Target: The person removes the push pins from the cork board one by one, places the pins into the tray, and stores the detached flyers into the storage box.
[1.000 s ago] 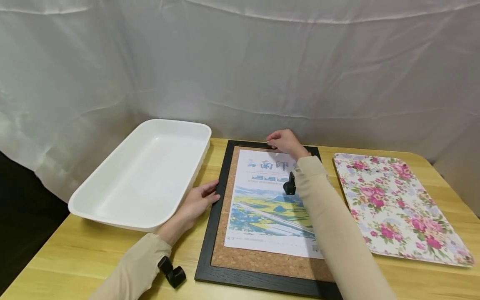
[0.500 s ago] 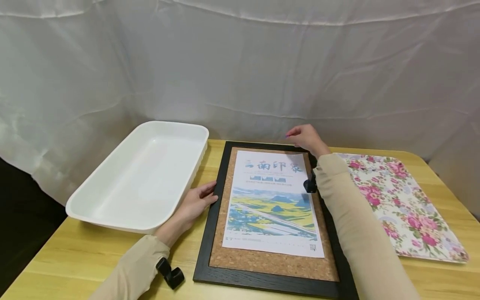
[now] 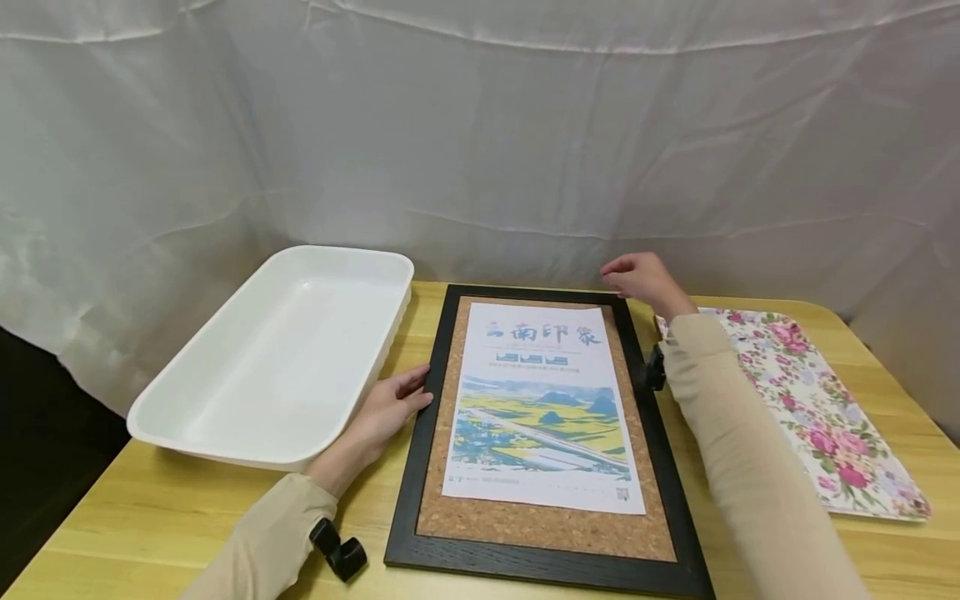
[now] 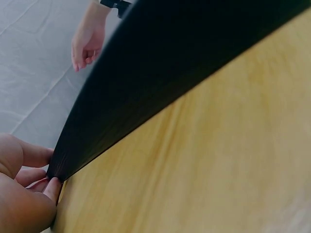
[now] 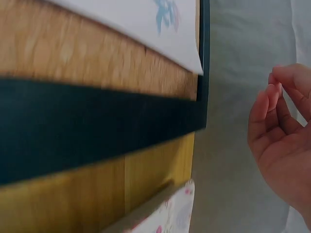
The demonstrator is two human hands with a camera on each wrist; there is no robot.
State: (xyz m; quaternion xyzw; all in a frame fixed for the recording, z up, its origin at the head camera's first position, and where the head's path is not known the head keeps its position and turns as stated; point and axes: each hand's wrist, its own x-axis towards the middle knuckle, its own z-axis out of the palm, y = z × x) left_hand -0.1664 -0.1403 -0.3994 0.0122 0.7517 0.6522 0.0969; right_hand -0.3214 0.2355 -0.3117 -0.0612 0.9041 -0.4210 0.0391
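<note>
A black-framed cork board [image 3: 543, 533] lies on the table with a printed poster [image 3: 543, 400] on its cork. My left hand [image 3: 382, 417] holds the frame's left edge; in the left wrist view its fingers [image 4: 54, 187] pinch that edge. Just beyond the board's far right corner, my right hand [image 3: 645, 279] is raised with its thumb and fingertips together. The right wrist view shows this hand [image 5: 286, 131] with curled fingers over the grey cloth; whatever small thing lies between the fingertips is hidden.
A deep white tray [image 3: 273, 367] stands left of the board, beside my left wrist. On the right lies a floral-patterned board [image 3: 825, 425], partly behind my right sleeve [image 3: 750, 442]. A grey-white cloth [image 3: 480, 150] hangs behind the wooden table [image 3: 142, 533].
My right hand has moved right, from above the board's far edge to past its far right corner. A tiny coloured tip showed at its fingertips half a second ago. The left hand stays put.
</note>
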